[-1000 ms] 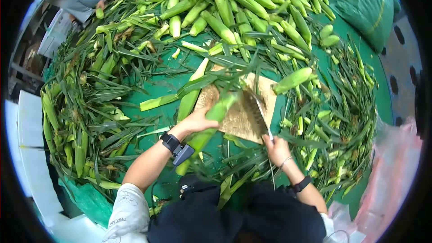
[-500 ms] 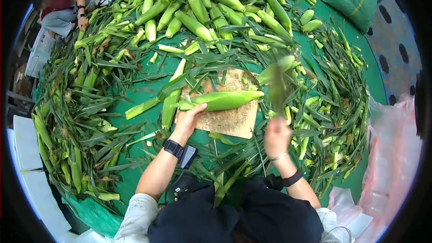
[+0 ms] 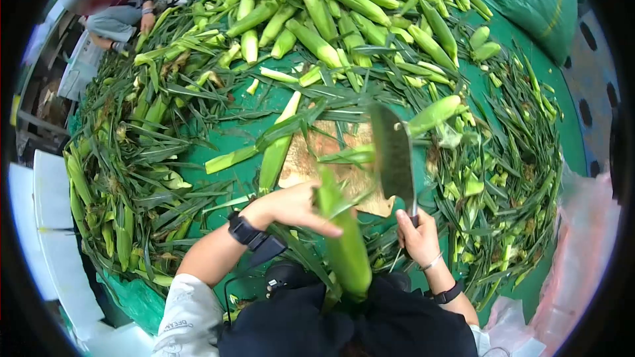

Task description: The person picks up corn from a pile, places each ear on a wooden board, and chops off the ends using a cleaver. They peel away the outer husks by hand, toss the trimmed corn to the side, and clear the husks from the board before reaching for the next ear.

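Left hand: we clasped a husk-on corn ear.
Right hand: we clenched a cleaver, best kept off the left.

A green ground covering spreads across the floor, its right edge curved; beyond it lies grey flooring marked with dark oval spots; a bulging green sack sits at upper right, translucent pinkish plastic at lower right; white boxes line the left side, with crumpled green plastic below them; the light is bright, the outer edges black.
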Demonstrator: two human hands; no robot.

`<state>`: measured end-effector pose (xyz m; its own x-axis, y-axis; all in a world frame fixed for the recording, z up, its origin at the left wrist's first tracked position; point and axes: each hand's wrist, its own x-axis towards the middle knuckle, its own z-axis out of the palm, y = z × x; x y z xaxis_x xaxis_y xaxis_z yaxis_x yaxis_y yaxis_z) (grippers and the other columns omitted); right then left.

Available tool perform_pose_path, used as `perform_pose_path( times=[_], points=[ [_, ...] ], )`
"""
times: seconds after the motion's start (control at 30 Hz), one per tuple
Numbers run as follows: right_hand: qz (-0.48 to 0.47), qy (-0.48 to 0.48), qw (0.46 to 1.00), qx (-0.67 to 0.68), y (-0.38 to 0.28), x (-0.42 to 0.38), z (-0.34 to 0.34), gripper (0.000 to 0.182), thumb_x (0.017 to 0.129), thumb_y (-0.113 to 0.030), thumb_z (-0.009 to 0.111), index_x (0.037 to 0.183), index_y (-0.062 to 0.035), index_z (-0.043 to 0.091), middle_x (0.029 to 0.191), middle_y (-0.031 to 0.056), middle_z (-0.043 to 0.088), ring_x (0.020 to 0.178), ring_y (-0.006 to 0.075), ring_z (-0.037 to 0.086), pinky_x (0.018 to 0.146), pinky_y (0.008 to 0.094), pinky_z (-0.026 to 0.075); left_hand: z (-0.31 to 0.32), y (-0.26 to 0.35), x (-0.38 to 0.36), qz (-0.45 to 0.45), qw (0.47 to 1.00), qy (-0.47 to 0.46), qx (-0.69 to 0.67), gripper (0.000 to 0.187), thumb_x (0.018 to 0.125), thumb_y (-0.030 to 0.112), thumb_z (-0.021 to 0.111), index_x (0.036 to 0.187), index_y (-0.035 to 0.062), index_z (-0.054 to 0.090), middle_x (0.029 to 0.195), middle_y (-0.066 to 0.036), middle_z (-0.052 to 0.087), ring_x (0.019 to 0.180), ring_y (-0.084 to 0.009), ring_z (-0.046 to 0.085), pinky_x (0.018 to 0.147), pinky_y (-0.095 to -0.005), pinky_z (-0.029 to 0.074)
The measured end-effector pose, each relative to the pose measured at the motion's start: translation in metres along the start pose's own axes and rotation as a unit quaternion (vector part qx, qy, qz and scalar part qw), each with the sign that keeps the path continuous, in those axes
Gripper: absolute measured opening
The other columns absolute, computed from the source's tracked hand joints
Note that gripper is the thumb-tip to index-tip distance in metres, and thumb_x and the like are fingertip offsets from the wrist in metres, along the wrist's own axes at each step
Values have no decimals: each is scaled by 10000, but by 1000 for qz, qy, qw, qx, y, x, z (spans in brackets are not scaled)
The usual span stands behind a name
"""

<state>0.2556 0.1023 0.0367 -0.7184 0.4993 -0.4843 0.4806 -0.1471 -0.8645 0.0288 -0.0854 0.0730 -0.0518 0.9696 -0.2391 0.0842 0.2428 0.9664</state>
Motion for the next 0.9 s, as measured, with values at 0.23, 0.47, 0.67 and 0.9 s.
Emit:
perform_pose_path(
  times=[0.23,0.47,0.67,0.9],
  points=[
    [155,-83,983,47,36,50,-7,354,959,-343,548,764,-57,478,547,12,462,395,109,443,371,270,402,-134,74,152,109,922,317,-194,555,852,389,686,1166,-45,543,1065,-152,612,912,-193,627,758,-320,537],
    [3,252,962,-103,67,72,-62,379,952,-347,572,739,-45,487,539,-8,433,390,95,398,356,268,323,-132,-38,55,-95,864,427,249,407,848,353,669,1009,-10,578,833,-106,646,691,-230,601,676,-323,504],
    [-82,340,933,-89,40,52,-66,294,975,-247,539,767,-56,462,553,-37,419,455,48,383,406,227,287,-9,-135,-26,-422,758,353,349,698,747,443,730,1146,-66,466,1046,-262,594,903,-392,638,740,-438,529],
    [-180,176,935,-250,11,2,-15,256,911,-159,610,748,-23,468,544,103,408,483,168,351,459,319,343,53,-59,-20,-130,927,328,131,436,821,276,668,1073,-52,531,944,-287,632,891,-432,622,746,-447,507]
  ],
)
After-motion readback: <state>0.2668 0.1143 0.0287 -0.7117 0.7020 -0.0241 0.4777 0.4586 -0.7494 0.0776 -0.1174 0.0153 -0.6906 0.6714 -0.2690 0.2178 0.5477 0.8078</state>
